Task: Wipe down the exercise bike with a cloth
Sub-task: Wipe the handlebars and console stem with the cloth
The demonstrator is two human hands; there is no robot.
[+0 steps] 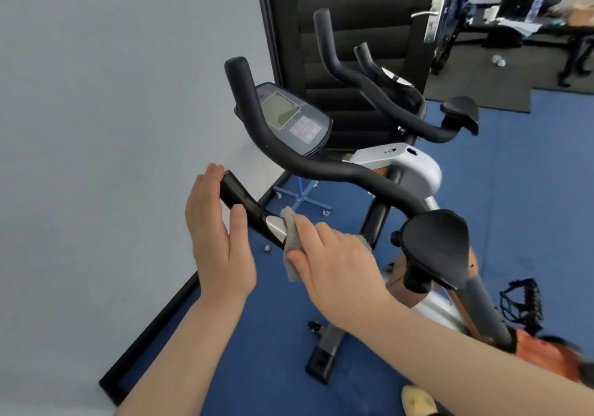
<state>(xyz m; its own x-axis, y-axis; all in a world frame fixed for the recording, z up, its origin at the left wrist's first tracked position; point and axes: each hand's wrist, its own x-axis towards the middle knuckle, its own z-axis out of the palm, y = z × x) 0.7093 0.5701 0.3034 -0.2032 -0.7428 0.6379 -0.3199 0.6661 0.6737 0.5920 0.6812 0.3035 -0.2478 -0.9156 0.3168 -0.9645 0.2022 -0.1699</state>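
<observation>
The left hand sits at centre left of the frame, fingers straight and together, cupped against the end of the near handlebar grip with the thumb laid along its near side; it steadies the grip without curling round it. The right hand lies just right of it, at centre frame, fingers flat and pressing a grey cloth onto the same grip, beside a silver sensor plate. The cloth is bunched under the fingertips, with one end hanging below the bar. The two hands are close but not touching.

The exercise bike fills the centre and right of the frame. Its black handlebar sweeps from upper centre down to the right. A console with a grey screen and keypad is mounted behind the bar, at upper centre. A black pad stands at centre right. A pedal shows at right, and the base foot rests on the blue floor at lower centre.

A second bike stands behind, in front of a dark door at top centre. A grey wall takes up the left of the frame.
</observation>
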